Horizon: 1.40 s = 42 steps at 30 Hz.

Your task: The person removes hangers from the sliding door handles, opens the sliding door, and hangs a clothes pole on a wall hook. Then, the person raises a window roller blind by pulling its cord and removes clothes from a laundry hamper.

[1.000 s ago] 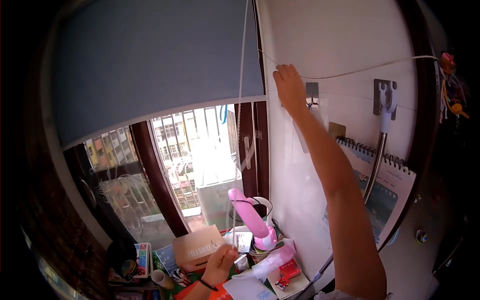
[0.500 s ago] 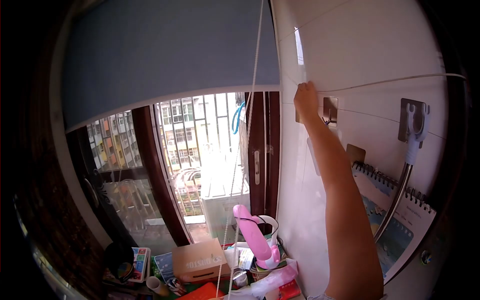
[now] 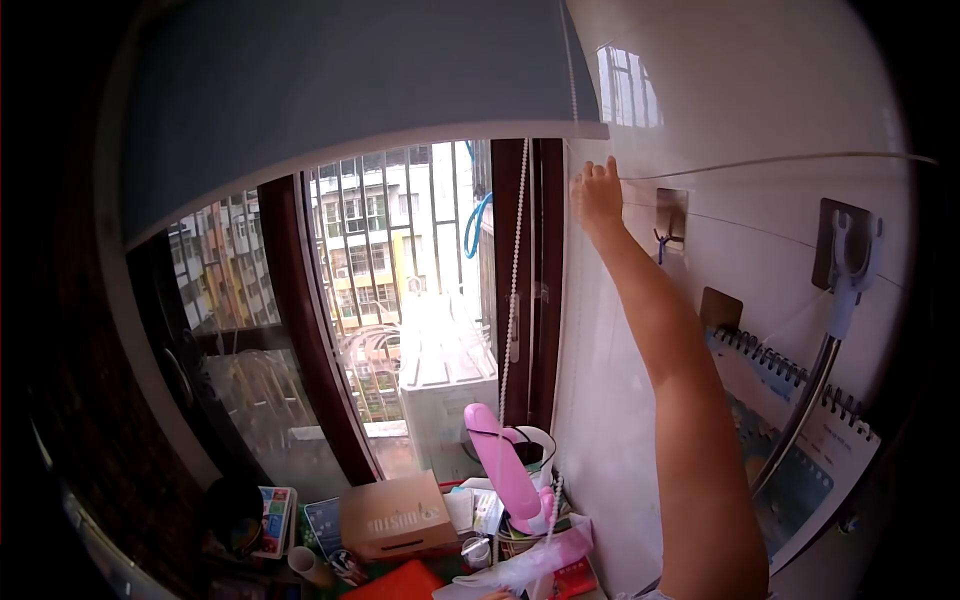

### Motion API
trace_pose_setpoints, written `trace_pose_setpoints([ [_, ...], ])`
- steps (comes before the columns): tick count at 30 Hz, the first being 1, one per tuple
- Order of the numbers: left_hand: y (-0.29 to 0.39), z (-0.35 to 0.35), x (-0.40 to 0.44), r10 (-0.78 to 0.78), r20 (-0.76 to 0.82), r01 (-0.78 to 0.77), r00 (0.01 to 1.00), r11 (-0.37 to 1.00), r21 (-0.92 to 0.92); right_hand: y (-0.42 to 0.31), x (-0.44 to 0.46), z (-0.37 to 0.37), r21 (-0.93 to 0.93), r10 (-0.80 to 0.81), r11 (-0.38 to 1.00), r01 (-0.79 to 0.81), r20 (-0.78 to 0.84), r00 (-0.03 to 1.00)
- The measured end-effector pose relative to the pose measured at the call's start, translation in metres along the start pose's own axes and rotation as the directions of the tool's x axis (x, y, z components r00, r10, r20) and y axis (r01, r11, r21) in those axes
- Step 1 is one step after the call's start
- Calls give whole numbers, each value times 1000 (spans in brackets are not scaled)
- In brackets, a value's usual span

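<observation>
My right hand (image 3: pixel 599 197) is raised against the tiled wall, its arm reaching up from the lower right. Its fingers are curled closed around the end of a thin white cord (image 3: pixel 760 165), which stretches to the right across the wall. Just above the hand is the lower right corner of a grey roller blind (image 3: pixel 360 75). White bead chain (image 3: pixel 514 270) hangs in front of the dark red door frame. At the bottom edge a sliver of skin may be my left hand (image 3: pixel 496 595); its fingers are mostly hidden.
Below the window stand a brown cardboard box (image 3: pixel 395 515), a pink desk lamp (image 3: pixel 508 470) and an orange-red flat item (image 3: pixel 405 580). Adhesive hooks (image 3: pixel 671 215), a silver-handled tool (image 3: pixel 805 400) and spiral calendars (image 3: pixel 780 440) hang on the right wall. A barred window (image 3: pixel 370 240) lies behind.
The blind's lower edge sits higher, and its right corner has shifted right over the wall. The bead chain has swung right. My right hand has moved slightly left, still on the cord.
</observation>
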<state>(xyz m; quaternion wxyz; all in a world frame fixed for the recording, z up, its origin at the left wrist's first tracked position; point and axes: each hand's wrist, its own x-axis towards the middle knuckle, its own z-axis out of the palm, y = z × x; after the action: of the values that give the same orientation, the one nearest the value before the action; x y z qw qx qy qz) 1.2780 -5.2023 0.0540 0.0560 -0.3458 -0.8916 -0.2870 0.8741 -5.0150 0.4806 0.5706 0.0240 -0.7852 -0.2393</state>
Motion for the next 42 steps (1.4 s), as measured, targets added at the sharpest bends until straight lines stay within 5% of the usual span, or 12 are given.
trace_pose_setpoints([
  [8, -2, 47, 68, 352, -81, -343, 933, 934, 103, 6, -35, -42, -115, -39, 992, 48, 78, 996],
  [12, -12, 21, 76, 309, 48, -311, 950, 919, 243, 17, -57, -54, -19, -229, 973, 231, -256, 939],
  [13, -20, 18, 75, 306, 54, -308, 951, 908, 283, 14, -64, -59, 615, 22, 786, 57, -120, 993],
  [14, -27, 17, 75, 304, 59, -306, 951, 895, 325, 10, -70, -67, 954, 145, 242, -180, 147, 978],
  [15, -31, 14, 72, 297, 65, -301, 953, 888, 348, 7, -74, -90, 767, 110, -542, -343, 469, 876],
  [16, -33, 11, 71, 273, 90, -287, 958, 890, 353, 11, -81, -112, 766, 112, -541, -348, 476, 872],
  [18, -40, 11, 69, 265, 93, -281, 960, 896, 344, 19, -90, -146, 303, -21, -929, -211, 525, 851],
  [28, -27, 0, 60, 185, -29, -179, 982, 974, 136, 18, -169, -230, 586, 285, -811, -8, 406, 868],
  [31, -28, -24, 65, -62, -106, 40, 992, 979, -200, -14, -240, -248, 725, 261, -663, -187, 459, 849],
  [33, -30, -57, 73, -6, -234, -60, 972, 960, -274, -38, -295, -251, 738, 164, -601, -306, 488, 857],
  [36, -7, -126, 97, -80, -289, -178, 954, 624, -761, -59, -371, -259, 856, -24, -269, -441, 452, 892],
  [42, 87, -206, 134, -110, -328, -289, 938, 274, -918, -73, -434, -271, 989, -243, -70, -131, 111, 964],
])
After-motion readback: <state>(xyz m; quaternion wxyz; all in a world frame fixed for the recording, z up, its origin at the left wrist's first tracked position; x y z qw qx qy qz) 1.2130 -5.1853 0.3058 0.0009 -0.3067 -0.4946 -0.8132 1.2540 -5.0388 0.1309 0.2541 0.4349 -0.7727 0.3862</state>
